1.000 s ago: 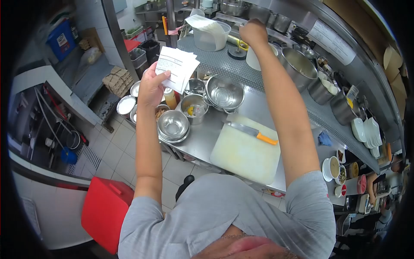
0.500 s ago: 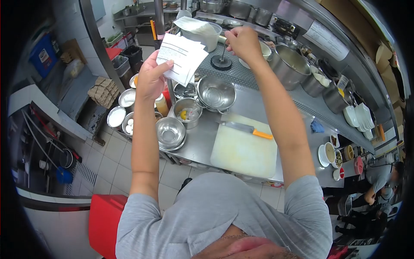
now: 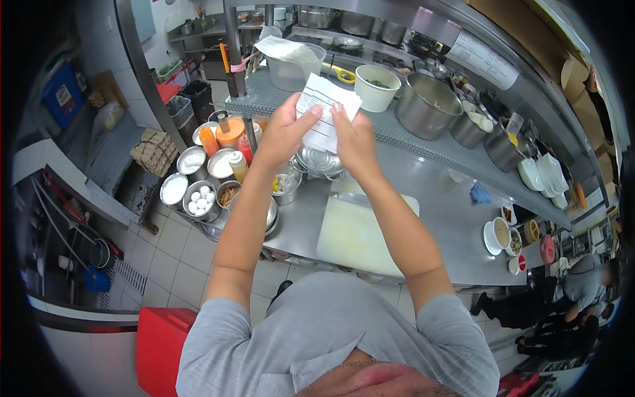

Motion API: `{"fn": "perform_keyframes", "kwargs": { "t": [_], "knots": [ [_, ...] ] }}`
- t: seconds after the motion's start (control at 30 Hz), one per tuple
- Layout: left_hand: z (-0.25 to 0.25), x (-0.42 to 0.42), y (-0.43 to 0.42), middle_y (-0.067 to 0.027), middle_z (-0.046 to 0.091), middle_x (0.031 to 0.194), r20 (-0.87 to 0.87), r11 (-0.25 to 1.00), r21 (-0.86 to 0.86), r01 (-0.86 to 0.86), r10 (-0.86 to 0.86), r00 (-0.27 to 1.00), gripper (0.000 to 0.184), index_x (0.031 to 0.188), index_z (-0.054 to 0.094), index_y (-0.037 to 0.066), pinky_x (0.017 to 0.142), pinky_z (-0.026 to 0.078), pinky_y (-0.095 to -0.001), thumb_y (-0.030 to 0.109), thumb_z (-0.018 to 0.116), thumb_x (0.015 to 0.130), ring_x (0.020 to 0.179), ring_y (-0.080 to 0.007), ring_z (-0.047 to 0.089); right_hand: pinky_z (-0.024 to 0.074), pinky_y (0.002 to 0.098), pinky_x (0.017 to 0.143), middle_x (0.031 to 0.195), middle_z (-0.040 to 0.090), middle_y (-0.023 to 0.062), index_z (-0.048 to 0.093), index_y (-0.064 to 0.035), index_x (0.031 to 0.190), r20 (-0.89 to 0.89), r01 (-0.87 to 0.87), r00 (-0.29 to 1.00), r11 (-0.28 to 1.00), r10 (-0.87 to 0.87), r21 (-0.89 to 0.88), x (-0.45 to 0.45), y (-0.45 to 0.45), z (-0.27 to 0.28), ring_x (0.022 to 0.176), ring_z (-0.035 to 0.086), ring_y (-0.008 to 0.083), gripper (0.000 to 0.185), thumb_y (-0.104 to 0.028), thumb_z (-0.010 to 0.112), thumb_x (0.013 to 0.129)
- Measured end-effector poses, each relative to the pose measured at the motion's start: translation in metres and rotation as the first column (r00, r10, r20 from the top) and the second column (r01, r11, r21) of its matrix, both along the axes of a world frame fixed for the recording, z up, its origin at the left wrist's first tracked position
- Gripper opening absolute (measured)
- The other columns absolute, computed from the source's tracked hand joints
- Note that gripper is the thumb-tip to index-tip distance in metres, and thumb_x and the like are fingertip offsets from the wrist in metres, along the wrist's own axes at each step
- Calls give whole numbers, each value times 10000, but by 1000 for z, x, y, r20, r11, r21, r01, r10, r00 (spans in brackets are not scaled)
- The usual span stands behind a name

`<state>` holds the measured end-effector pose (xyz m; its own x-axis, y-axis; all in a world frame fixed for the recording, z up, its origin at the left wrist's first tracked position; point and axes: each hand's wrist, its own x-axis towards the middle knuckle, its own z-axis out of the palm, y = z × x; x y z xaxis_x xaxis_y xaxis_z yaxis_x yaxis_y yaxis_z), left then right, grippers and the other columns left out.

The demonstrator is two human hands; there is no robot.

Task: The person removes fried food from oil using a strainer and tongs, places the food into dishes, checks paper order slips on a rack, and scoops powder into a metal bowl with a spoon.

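A small stack of white paper slips (image 3: 323, 132) with lines of writing is held up in front of me, above the steel counter. My left hand (image 3: 283, 132) grips its left edge, thumb on top. On the other edge, my right hand (image 3: 356, 142) pinches the slips the same way. Behind and below them is a steel colander (image 3: 317, 163), partly hidden by my hands. A white cutting board (image 3: 347, 235) lies on the counter under my right forearm. The knife blade (image 3: 350, 197) shows at its far edge, while the handle is hidden by the forearm.
Bowls of eggs (image 3: 200, 200) and white powder, plus squeeze bottles (image 3: 238, 165), crowd the left. On the perforated shelf stand a white tub (image 3: 377, 86), yellow-handled scissors (image 3: 340, 73) and a large pot (image 3: 428, 106). A blue cloth (image 3: 481, 194) lies right. Co-workers (image 3: 582, 284) stand far right.
My right hand has come down and left from the shelf to take the slips' right edge. My left hand has carried the slips to the right and slightly lower.
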<state>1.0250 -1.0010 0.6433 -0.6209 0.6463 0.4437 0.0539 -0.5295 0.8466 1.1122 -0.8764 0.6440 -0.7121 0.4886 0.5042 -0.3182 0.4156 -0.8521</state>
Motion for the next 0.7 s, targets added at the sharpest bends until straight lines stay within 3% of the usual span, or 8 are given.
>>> {"fn": "perform_keyframes", "kwargs": {
  "t": [0.03, 0.07, 0.2, 0.43, 0.57, 0.6, 0.63, 0.7],
  "knots": [
    [1, 0, -2, -73, 661, 1137, 31, 1000, 2, 3, -3, 1000, 366, 1264, 525, -15, 884, 512, -266, 168, 627, 964, 986, -113, 647, 512, 348, 788, 991, 699, 188, 626, 40, 1130, -15, -35, 999, 999, 34, -28, -2, 4, -5, 877, 671, 231, 393, -317, 499, 1028],
    [-2, -5, -2, -48, 682, 1066, -31, 999, -26, -37, 36, 999, 351, 1240, 560, 8, 777, 530, -232, 241, 608, 982, 900, -90, 657, 492, 263, 572, 851, 685, 53, 635, 44, 1134, -169, -31, 985, 1000, 29, -7, -7, 8, -8, 665, 600, 96, 330, -252, 583, 998],
    [8, -23, -2, 8, 677, 769, -179, 937, -314, -151, 98, 979, 322, 1053, 663, 42, 472, 443, -187, 349, 596, 981, 576, -44, 593, 450, 261, 511, 788, 656, 46, 656, 40, 1047, -80, 12, 997, 999, -9, 44, -8, 18, 15, 611, 566, 83, 375, -318, 550, 1013],
    [101, -72, 28, -9, 595, 634, -586, 815, -263, -516, 290, 757, 414, 866, 681, 14, 441, 403, -241, 416, 625, 947, 501, -67, 514, 387, 330, 445, 623, 573, 75, 639, 46, 811, -85, 175, 982, 983, -170, 53, -64, 50, 100, 472, 498, 150, 452, -366, 555, 978],
    [129, -81, 41, -4, 560, 596, -574, 800, -215, -561, 361, 735, 399, 852, 684, 20, 437, 390, -227, 403, 624, 949, 501, -53, 499, 446, 366, 496, 653, 614, 137, 650, 53, 768, 26, 249, 968, 967, -251, 48, -96, 68, 126, 511, 571, 229, 395, -296, 572, 939],
    [125, -88, 48, -82, 628, 630, -582, 782, -218, -584, 376, 721, 390, 873, 708, 11, 492, 472, -322, 374, 594, 955, 527, -166, 592, 475, 380, 521, 673, 640, 162, 659, 57, 767, 75, 272, 959, 961, -275, 47, -101, 71, 125, 535, 609, 261, 381, -274, 569, 932],
    [111, -103, 57, -119, 657, 709, -777, 683, -251, -686, 281, 564, 384, 904, 714, 11, 573, 502, -362, 370, 585, 948, 622, -220, 629, 495, 397, 628, 781, 658, 203, 679, 58, 825, 179, 252, 926, 896, -333, 364, -105, 77, 115, 678, 636, 305, 316, -232, 572, 889],
    [71, -133, 77, -194, 715, 867, -979, 461, -196, -866, -45, 198, 386, 965, 726, 11, 735, 561, -442, 362, 567, 933, 811, -328, 705, 536, 430, 843, 997, 692, 284, 720, 61, 942, 290, 35, 809, 536, -511, 844, -113, 92, 86, 964, 692, 393, 288, -148, 579, 801]
  ]
}}
